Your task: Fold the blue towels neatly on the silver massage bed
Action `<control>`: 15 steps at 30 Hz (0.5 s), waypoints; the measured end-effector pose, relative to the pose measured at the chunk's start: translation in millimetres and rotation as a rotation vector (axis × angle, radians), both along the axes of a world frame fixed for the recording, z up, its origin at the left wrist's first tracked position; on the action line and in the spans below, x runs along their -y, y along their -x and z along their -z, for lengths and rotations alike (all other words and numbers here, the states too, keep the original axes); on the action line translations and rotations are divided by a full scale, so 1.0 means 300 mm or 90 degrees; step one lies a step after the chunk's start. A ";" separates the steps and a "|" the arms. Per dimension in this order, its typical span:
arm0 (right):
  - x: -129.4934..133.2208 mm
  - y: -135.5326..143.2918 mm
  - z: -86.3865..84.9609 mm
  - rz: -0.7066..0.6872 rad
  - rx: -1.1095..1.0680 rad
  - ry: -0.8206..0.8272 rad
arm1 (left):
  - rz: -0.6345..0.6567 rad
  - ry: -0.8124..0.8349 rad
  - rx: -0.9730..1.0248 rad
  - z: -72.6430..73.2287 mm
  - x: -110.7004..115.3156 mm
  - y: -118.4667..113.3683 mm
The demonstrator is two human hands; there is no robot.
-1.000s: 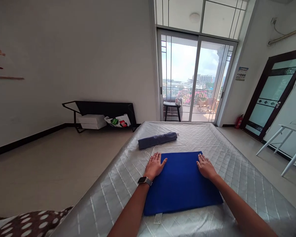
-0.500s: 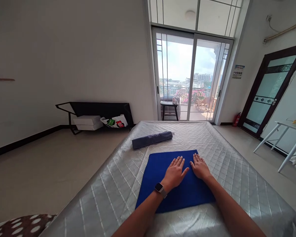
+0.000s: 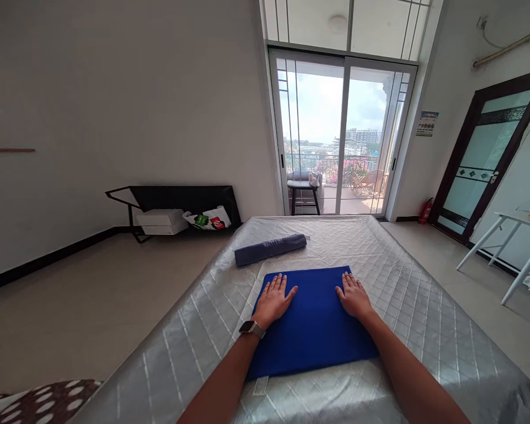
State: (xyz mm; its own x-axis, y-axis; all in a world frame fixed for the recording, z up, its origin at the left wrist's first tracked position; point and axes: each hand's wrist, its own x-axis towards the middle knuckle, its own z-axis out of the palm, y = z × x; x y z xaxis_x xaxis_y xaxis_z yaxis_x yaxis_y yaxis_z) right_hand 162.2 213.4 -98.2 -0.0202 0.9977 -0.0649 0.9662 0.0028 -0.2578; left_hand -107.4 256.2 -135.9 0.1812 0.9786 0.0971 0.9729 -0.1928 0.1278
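Note:
A flat blue cloth (image 3: 315, 330), roughly rectangular, lies in front of me on a silvery quilted mattress (image 3: 194, 347). My left hand (image 3: 272, 300) rests flat on the cloth's far left part, palm down, thumb spread away from the fingers. A watch (image 3: 251, 328) is on that wrist. Over at the far right edge, my right hand (image 3: 354, 296) also lies palm down with fingers stretched out. Neither hand grips anything. Beyond the cloth, slightly left, is a rolled dark blue-grey bundle (image 3: 270, 249) with pale lettering.
Left of the mattress, a black frame (image 3: 181, 198) by the wall holds white boxes (image 3: 161, 221) and a printed bag (image 3: 207, 218). A sliding glass door (image 3: 342, 135) is behind. On the right stand a white table (image 3: 523, 221) and a fire extinguisher (image 3: 425, 210).
My left hand has slid left across the cloth, from near its middle to its left side. The right hand stays almost in place near the right edge.

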 end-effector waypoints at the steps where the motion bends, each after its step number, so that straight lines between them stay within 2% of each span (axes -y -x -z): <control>1: 0.000 -0.001 0.000 0.000 0.000 -0.001 | -0.022 -0.002 -0.003 0.004 -0.015 0.026; 6: 0.002 -0.001 -0.007 0.000 0.007 -0.001 | -0.076 -0.003 0.009 0.022 -0.054 0.092; 15: 0.016 0.011 -0.033 0.016 0.055 -0.031 | -0.078 -0.015 0.061 0.038 -0.072 0.075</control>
